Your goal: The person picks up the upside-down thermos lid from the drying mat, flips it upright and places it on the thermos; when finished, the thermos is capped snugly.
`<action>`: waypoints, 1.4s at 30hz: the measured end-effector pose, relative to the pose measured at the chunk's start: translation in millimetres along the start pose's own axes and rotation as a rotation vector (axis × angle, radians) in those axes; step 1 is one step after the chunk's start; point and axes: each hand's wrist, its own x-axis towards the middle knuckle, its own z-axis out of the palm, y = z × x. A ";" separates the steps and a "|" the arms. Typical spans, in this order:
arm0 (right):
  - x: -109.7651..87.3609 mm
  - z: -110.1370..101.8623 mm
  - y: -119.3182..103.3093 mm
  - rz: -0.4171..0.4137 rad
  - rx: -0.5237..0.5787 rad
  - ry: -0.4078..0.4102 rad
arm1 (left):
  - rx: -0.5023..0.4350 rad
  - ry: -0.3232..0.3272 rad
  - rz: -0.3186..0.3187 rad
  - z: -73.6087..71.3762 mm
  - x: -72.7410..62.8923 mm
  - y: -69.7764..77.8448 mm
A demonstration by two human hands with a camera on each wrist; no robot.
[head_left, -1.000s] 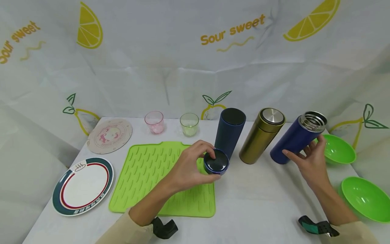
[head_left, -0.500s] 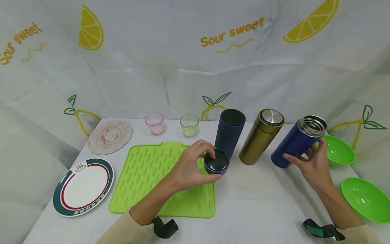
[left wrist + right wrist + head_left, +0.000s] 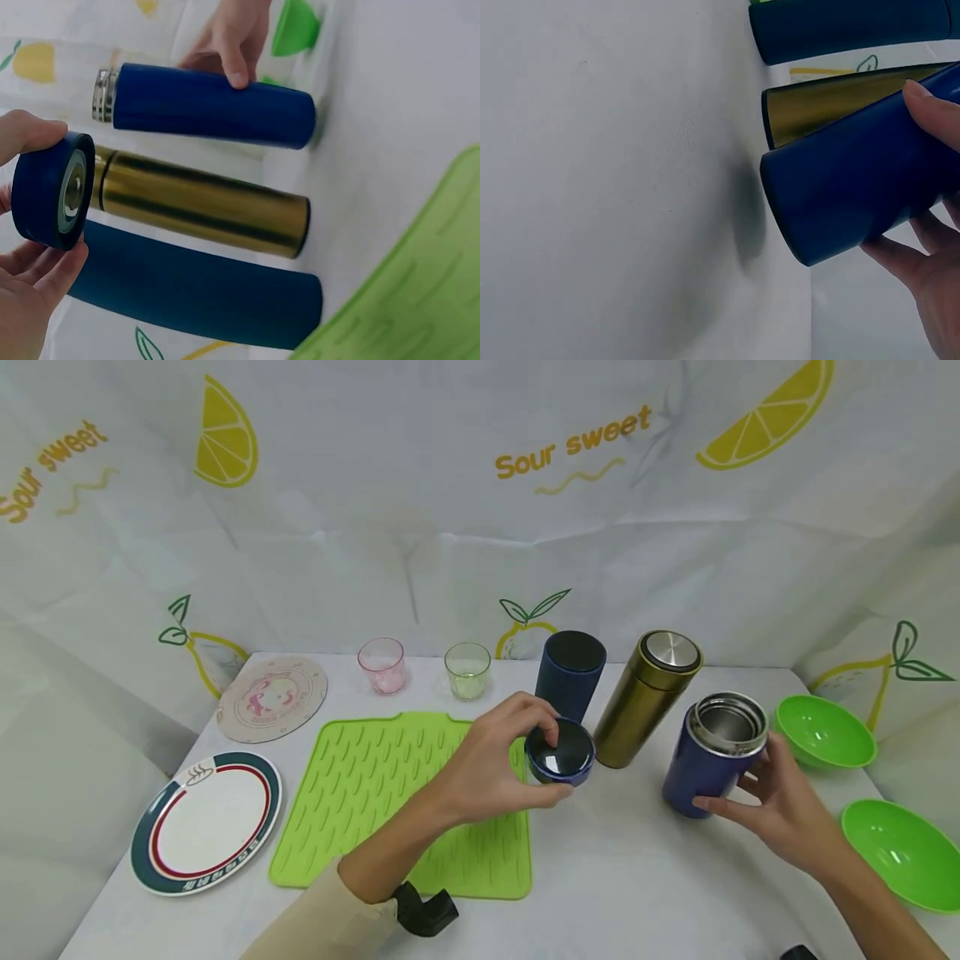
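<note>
My left hand (image 3: 498, 768) pinches a dark blue thermos lid (image 3: 561, 750) by its sides, shiny top up, above the right edge of the green mat. The lid's metal-centred underside shows in the left wrist view. My right hand (image 3: 787, 802) grips the blue thermos (image 3: 701, 772), its bare steel mouth uncovered and facing up toward the head camera. In the right wrist view the base of this blue bottle (image 3: 840, 195) is tilted, with a shadow on the tabletop beside it. Lid and bottle are apart. A gold thermos (image 3: 637, 718) with its cap on stands between and behind them.
A darker blue bottle (image 3: 572, 672) stands behind the lid. Pink (image 3: 384, 672) and green glasses (image 3: 467, 677) are at the back. Leftward lie a ribbed green mat (image 3: 375, 785), a rimmed plate (image 3: 210, 827) and a round coaster (image 3: 272, 697). Green bowls (image 3: 825, 735) sit far right.
My right hand has brought the blue thermos nearer to me, turning its mouth toward the camera. My left hand has shifted slightly right with the lid.
</note>
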 end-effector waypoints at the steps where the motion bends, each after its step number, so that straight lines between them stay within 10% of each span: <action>1: -1.1 0.8 -2.7 -0.004 -0.056 -0.020 | -0.006 -0.004 0.012 0.4 3.5 2.5; 15: 0.8 6.0 -19.4 -0.013 -0.286 -0.227 | -0.071 -0.052 0.107 15.1 45.5 35.0; 42: 17.4 -12.2 -19.6 0.102 -0.310 -0.493 | -0.088 -0.251 0.063 33.2 49.7 23.7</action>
